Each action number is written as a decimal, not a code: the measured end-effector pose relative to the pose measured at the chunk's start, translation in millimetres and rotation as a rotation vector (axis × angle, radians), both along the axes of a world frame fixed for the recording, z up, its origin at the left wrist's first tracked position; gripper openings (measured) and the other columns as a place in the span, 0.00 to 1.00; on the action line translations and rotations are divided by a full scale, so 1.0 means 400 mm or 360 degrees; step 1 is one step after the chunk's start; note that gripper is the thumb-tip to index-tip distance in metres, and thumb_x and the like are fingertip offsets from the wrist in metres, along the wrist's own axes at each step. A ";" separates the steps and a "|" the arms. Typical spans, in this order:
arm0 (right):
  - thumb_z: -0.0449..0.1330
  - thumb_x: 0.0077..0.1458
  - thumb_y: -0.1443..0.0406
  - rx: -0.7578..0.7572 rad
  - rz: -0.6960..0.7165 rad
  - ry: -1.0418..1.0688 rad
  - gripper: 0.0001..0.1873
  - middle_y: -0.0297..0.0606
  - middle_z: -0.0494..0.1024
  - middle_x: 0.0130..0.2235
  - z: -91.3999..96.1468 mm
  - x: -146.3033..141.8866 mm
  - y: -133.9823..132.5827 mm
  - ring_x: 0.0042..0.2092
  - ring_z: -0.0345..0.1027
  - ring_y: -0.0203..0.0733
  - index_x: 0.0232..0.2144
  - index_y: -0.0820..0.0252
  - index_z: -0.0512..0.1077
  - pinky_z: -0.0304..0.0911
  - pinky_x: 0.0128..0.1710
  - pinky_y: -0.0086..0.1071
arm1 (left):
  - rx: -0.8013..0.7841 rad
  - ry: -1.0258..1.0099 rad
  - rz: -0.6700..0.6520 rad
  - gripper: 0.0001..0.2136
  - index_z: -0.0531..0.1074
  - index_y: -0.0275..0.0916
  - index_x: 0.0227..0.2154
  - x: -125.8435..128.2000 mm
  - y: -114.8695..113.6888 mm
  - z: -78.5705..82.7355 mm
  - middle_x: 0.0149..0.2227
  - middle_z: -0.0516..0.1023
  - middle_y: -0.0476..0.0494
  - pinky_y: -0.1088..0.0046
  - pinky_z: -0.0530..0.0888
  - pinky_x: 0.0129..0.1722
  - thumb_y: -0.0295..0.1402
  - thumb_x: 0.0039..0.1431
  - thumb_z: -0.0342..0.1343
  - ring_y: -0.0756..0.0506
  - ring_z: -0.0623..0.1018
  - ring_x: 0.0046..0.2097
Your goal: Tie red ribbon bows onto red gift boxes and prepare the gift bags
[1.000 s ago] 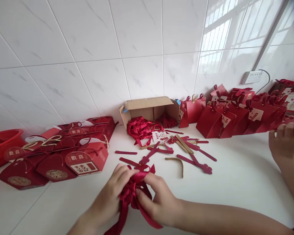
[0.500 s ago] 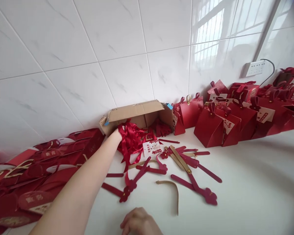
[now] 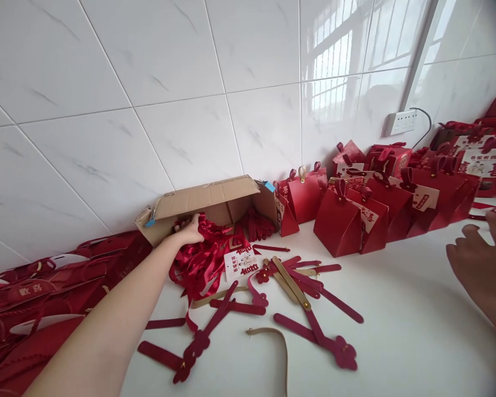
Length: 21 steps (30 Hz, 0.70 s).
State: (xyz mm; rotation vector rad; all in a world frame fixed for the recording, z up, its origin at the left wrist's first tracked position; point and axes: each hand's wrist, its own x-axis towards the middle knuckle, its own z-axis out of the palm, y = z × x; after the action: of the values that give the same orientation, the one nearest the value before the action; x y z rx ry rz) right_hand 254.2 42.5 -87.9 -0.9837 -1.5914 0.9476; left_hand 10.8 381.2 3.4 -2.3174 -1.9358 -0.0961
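My left hand (image 3: pixel 190 229) reaches from the lower left to the mouth of a cardboard box (image 3: pixel 206 196) lying on its side. Its partly hidden fingers are curled around red satin ribbons (image 3: pixel 202 256) at the left of a tangled heap spilling from the box. Beside the heap lies a white printed card (image 3: pixel 240 263) with red lettering. Deeper inside the box is a bundle of dark red strips (image 3: pixel 255 225). My right hand is out of view.
Red and gold straps (image 3: pixel 291 281), some with flower ends, lie scattered on the white table. Red gift boxes (image 3: pixel 341 220) line the wall at right, more red packages (image 3: pixel 66 286) at left. Another person's hand (image 3: pixel 479 270) is at the right edge. A socket (image 3: pixel 400 122) is on the wall.
My left hand has come out from beneath the ribbons to their left side, and the heap spreads farther left. My right hand has left the view. The other person's hand has come farther in.
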 end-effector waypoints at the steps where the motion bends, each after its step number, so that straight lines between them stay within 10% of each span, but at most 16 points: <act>1: 0.50 0.47 0.62 -0.0034 -0.0091 0.0016 0.16 0.27 0.72 0.22 -0.001 0.054 0.001 0.31 0.73 0.36 0.12 0.56 0.66 0.59 0.23 0.27 | -0.0048 -0.0025 0.0004 0.26 0.61 0.36 0.56 0.005 -0.003 0.013 0.49 0.73 0.38 0.57 0.69 0.50 0.40 0.57 0.56 0.41 0.74 0.48; 4: 0.50 0.46 0.60 -0.0081 -0.0195 0.0032 0.16 0.29 0.72 0.21 0.011 0.194 0.006 0.30 0.71 0.36 0.11 0.56 0.65 0.56 0.23 0.29 | -0.0073 -0.0083 -0.0021 0.21 0.67 0.39 0.50 0.026 -0.019 0.056 0.41 0.78 0.42 0.64 0.71 0.45 0.44 0.57 0.51 0.41 0.77 0.42; 7: 0.51 0.43 0.59 -0.0163 -0.0276 -0.0005 0.14 0.31 0.71 0.21 0.039 0.321 0.012 0.29 0.70 0.37 0.11 0.55 0.65 0.55 0.23 0.30 | 0.0117 -0.0058 -0.0038 0.23 0.69 0.36 0.45 0.058 -0.050 0.066 0.46 0.75 0.32 0.51 0.66 0.50 0.49 0.59 0.42 0.31 0.72 0.50; 14: 0.55 0.38 0.59 0.0050 -0.0499 -0.0148 0.18 0.26 0.52 0.10 -0.002 0.630 0.016 0.17 0.50 0.26 0.08 0.54 0.52 0.45 0.21 0.27 | 0.0043 0.0110 -0.0614 0.14 0.75 0.46 0.35 0.136 -0.103 -0.061 0.54 0.71 0.44 0.51 0.60 0.57 0.47 0.52 0.54 0.35 0.64 0.58; 18: 0.61 0.30 0.69 0.0459 -0.0564 -0.0041 0.28 0.22 0.26 0.13 -0.063 0.681 0.031 0.18 0.22 0.20 0.11 0.61 0.38 0.31 0.20 0.22 | 0.0079 0.0139 -0.0617 0.10 0.75 0.40 0.27 0.122 -0.092 -0.086 0.48 0.74 0.42 0.58 0.66 0.52 0.38 0.56 0.52 0.40 0.71 0.51; 21: 0.61 0.28 0.74 0.0548 -0.0413 0.0070 0.30 0.24 0.23 0.15 -0.075 0.673 0.037 0.17 0.22 0.22 0.13 0.64 0.37 0.31 0.19 0.22 | 0.0234 0.0172 -0.0481 0.09 0.74 0.36 0.35 0.087 -0.086 -0.066 0.45 0.74 0.35 0.52 0.66 0.50 0.30 0.57 0.49 0.36 0.71 0.50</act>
State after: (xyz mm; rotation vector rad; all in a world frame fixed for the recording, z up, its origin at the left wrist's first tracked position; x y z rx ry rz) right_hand 523.4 57.4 -117.8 -0.8915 -1.4844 0.4940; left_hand 45.6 346.6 -23.1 -2.4411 -1.4667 -0.1320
